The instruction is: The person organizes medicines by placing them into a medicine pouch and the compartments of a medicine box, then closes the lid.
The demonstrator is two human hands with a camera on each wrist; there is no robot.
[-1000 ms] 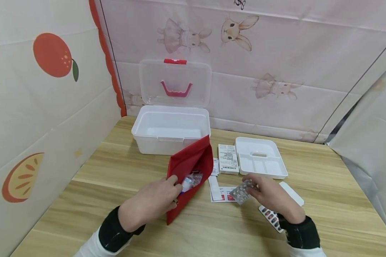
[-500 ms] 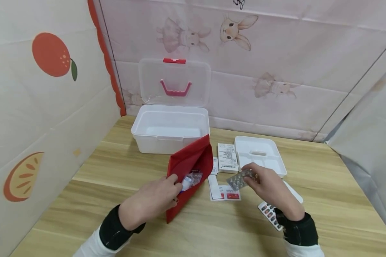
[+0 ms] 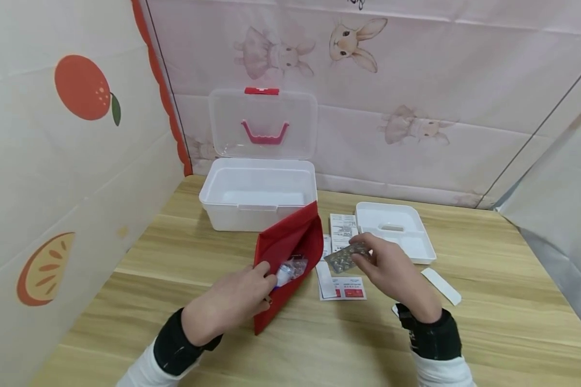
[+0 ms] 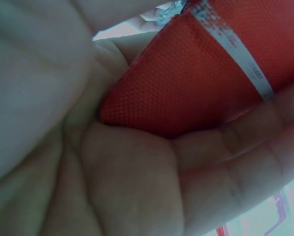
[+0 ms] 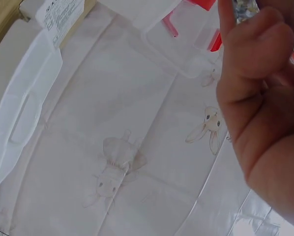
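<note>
My left hand grips the near side of a red fabric pouch, whose mouth gapes to the right. Clear plastic packaging and something white show inside it. In the left wrist view the pouch corner lies against the palm, between thumb and fingers. To the right of the pouch, my right hand pinches a silvery blister pack by one end, above the table and apart from the pouch. Only a bit of the blister pack shows past the fingertips in the right wrist view.
Behind the pouch stands a white plastic box, its clear lid raised. A white compartment tray and a printed medicine box lie at the back right. Printed cards and a white strip are on the table.
My right hand has moved left and slightly away from me, bringing the blister pack closer to the pouch. My left hand and the pouch stay nearly where they were.
</note>
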